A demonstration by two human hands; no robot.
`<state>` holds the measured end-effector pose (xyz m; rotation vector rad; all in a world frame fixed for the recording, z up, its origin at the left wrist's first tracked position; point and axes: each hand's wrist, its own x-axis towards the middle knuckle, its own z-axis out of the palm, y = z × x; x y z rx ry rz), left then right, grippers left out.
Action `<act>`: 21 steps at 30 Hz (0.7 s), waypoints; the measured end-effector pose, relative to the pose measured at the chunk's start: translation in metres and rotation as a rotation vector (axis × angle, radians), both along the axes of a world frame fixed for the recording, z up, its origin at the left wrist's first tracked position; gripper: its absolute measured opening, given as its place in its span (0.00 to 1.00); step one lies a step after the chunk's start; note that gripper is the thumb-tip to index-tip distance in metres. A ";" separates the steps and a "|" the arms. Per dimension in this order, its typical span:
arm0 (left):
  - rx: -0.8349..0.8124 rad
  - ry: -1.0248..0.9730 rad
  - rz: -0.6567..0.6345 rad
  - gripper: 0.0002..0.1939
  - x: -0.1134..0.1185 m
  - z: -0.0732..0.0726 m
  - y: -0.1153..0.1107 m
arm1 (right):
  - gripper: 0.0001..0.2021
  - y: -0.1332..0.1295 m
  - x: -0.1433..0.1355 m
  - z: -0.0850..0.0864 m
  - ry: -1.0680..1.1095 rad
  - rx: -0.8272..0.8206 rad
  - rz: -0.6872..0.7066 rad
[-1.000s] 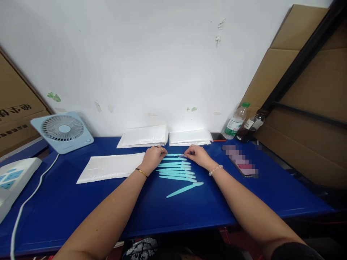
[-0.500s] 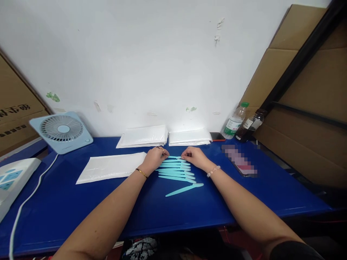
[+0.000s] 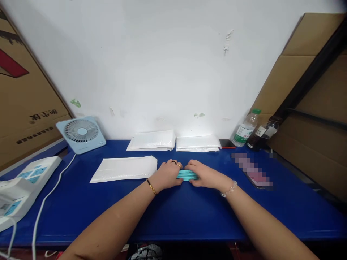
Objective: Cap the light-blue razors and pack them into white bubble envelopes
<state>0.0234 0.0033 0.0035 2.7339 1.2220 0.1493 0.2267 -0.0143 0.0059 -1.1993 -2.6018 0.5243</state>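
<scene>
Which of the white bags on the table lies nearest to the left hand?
The single flat white bag, just left of the left hand. The two white stacks lie farther back, against the wall.

Teal sticks (image 3: 187,174), blue table (image 3: 189,216), white bags (image 3: 124,168), pale-blue fan (image 3: 81,133)

Far to the left of the left hand (image 3: 168,176), the cardboard box (image 3: 29,108) bore mirrored, unreadable print; the bottle label (image 3: 242,130), beyond the right hand (image 3: 206,177), was too small to read.
</scene>
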 end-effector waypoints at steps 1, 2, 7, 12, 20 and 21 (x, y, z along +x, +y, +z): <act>0.015 0.021 -0.007 0.15 0.002 0.000 -0.001 | 0.15 0.000 -0.004 -0.002 -0.021 0.032 -0.012; 0.027 0.042 -0.018 0.13 0.004 -0.001 -0.002 | 0.13 0.000 -0.007 -0.004 -0.045 0.065 -0.023; 0.054 0.111 -0.055 0.11 0.011 -0.006 -0.004 | 0.10 0.000 -0.023 -0.015 -0.183 0.163 -0.077; 0.101 -0.098 0.018 0.12 -0.004 0.012 0.007 | 0.09 0.004 -0.021 -0.013 -0.104 0.126 -0.147; -0.293 -1.191 0.073 0.45 0.006 0.020 0.011 | 0.10 0.011 -0.033 -0.019 0.617 0.070 -0.259; -0.348 -1.218 0.020 0.36 0.012 0.017 0.007 | 0.10 0.010 -0.038 -0.022 0.640 0.044 -0.214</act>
